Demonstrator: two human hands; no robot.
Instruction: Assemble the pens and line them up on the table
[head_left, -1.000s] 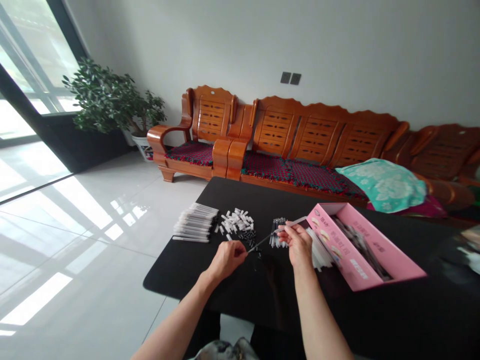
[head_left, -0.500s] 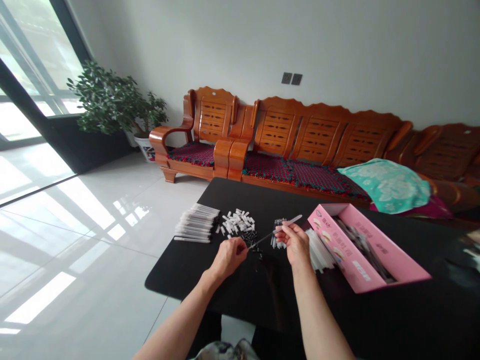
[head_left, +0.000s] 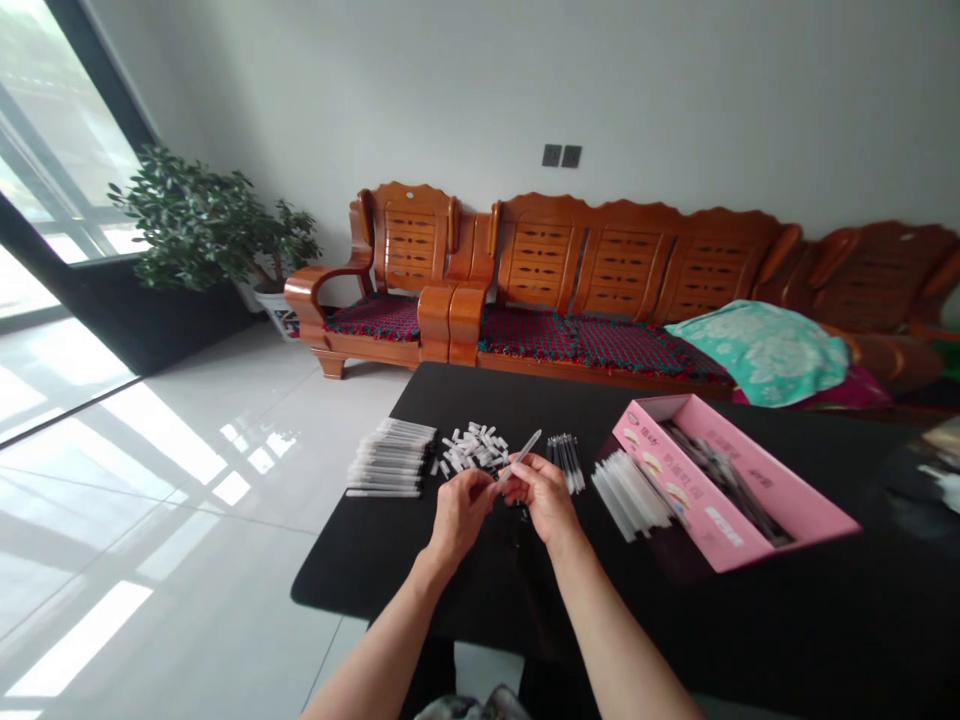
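Observation:
A translucent white pen barrel (head_left: pixel 529 443) slants up and to the right from between my fingers. My right hand (head_left: pixel 546 497) is closed on it. The fingers of my left hand (head_left: pixel 459 512) pinch at its lower end, around the tip of the refill, which they hide. Just behind my hands lies a pile of white pen caps (head_left: pixel 474 445), with small black parts mostly covered by my fingers. A bundle of dark-tipped refills (head_left: pixel 568 463) rests right of my right hand. Farther right are several loose white barrels (head_left: pixel 630 495).
A row of white pens (head_left: pixel 390 460) lies at the left of the black table (head_left: pixel 375 560). An open pink box (head_left: pixel 720 535) with dark slender items inside stands at the right. Behind the table is a wooden sofa (head_left: pixel 600 260); a potted plant (head_left: pixel 217 230) stands back left.
My right hand has moved left with the barrel and now meets my left hand. The dark length of refill that showed between the hands is out of sight.

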